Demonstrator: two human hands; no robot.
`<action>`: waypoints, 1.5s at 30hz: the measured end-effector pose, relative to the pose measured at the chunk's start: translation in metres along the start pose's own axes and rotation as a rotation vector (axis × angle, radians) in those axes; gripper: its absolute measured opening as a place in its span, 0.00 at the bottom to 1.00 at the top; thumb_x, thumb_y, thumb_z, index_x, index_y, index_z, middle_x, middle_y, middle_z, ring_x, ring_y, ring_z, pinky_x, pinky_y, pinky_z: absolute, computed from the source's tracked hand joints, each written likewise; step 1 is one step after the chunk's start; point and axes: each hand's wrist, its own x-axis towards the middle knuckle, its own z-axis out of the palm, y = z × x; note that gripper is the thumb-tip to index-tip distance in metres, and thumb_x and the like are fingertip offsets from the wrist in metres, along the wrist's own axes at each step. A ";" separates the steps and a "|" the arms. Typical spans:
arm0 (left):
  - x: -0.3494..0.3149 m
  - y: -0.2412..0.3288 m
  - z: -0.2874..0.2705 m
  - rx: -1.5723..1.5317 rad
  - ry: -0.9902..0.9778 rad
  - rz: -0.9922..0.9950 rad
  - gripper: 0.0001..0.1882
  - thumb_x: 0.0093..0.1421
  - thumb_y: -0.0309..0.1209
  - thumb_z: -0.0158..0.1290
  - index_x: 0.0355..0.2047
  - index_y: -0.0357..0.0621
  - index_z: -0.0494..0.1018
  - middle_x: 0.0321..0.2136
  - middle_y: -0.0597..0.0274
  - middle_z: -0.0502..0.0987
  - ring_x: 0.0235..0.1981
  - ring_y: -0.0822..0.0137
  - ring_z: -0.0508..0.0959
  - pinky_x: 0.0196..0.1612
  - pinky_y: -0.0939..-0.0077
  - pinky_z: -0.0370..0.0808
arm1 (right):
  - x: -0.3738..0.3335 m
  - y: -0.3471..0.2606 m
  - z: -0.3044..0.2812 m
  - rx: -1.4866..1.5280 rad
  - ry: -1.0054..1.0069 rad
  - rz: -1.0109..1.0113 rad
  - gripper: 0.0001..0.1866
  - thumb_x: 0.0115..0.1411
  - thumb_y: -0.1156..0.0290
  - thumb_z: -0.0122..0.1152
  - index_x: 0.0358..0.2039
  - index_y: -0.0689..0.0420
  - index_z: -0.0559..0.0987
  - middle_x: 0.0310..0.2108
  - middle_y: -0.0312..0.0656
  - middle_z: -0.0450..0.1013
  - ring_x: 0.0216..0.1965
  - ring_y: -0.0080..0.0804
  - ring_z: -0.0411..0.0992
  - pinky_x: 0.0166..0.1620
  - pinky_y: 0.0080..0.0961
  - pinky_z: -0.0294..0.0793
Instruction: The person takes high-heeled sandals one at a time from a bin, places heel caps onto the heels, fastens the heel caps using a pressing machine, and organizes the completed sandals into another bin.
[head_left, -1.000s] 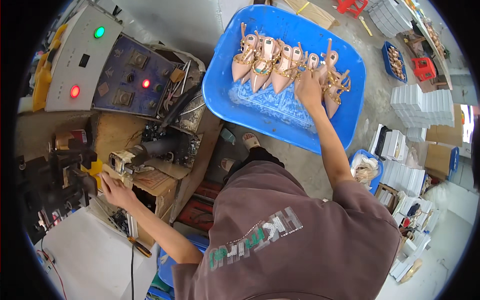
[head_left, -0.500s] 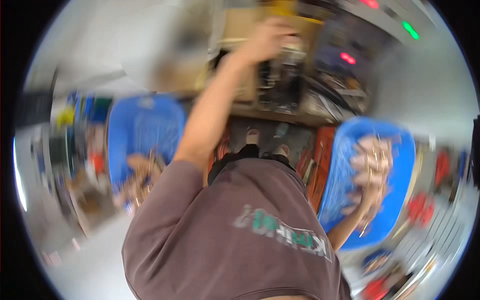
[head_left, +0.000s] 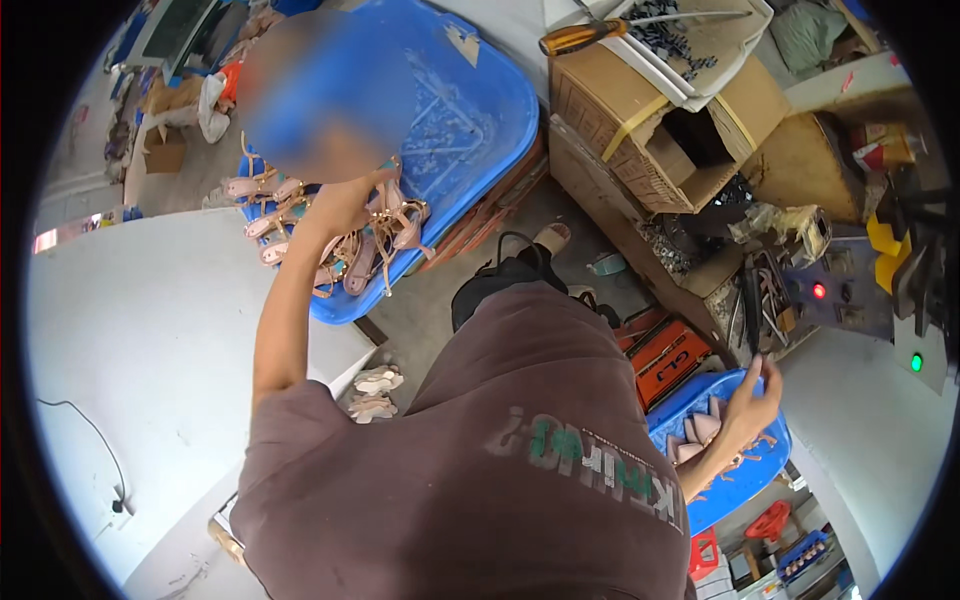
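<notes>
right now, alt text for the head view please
A person's left hand is at strappy pink shoes in a blue tub; the right hand appears over a second blue tub of shoes. A cardboard box sits ahead.

A big blue tub (head_left: 455, 95) holds pink strappy shoes (head_left: 408, 230). Another tub (head_left: 740, 488) holds pointy ones (head_left: 706, 428). A brown box (head_left: 590, 105) sits on a bench (head_left: 622, 218).

On your left, one tub (head_left: 450, 112) holds shoes (head_left: 360, 268); on your right, a second tub (head_left: 735, 497) holds other shoes (head_left: 704, 430); before you, a screwdriver (head_left: 580, 38) lies across a tray (head_left: 722, 55) atop a carton (head_left: 612, 108).
</notes>
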 end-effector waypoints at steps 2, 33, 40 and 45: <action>-0.001 -0.020 0.026 0.212 -0.360 -0.123 0.33 0.43 0.24 0.62 0.53 0.49 0.73 0.31 0.44 0.80 0.36 0.45 0.80 0.36 0.54 0.76 | 0.028 -0.032 0.016 0.113 -0.035 -0.121 0.14 0.62 0.66 0.63 0.42 0.63 0.80 0.40 0.48 0.79 0.42 0.38 0.77 0.49 0.30 0.72; 0.043 -0.043 0.025 0.777 0.098 0.060 0.24 0.55 0.46 0.60 0.29 0.31 0.80 0.31 0.41 0.79 0.35 0.48 0.80 0.38 0.58 0.76 | -0.055 -0.086 0.072 0.403 -0.366 -0.274 0.15 0.59 0.69 0.63 0.44 0.65 0.77 0.50 0.56 0.72 0.51 0.54 0.70 0.54 0.42 0.69; 0.055 0.005 -0.085 -0.092 0.265 -0.279 0.22 0.60 0.41 0.57 0.16 0.36 0.78 0.11 0.61 0.72 0.13 0.69 0.69 0.19 0.68 0.62 | -0.048 -0.074 0.064 0.474 -0.414 -0.260 0.15 0.58 0.70 0.65 0.44 0.64 0.78 0.50 0.55 0.72 0.53 0.53 0.70 0.56 0.41 0.68; 0.049 0.151 -0.121 -0.863 -0.133 -0.090 0.30 0.66 0.48 0.51 0.14 0.36 0.76 0.13 0.62 0.72 0.15 0.73 0.70 0.19 0.78 0.62 | -0.023 -0.146 0.009 0.662 -0.461 -0.664 0.54 0.37 0.61 0.81 0.65 0.52 0.62 0.67 0.56 0.52 0.66 0.57 0.54 0.65 0.44 0.59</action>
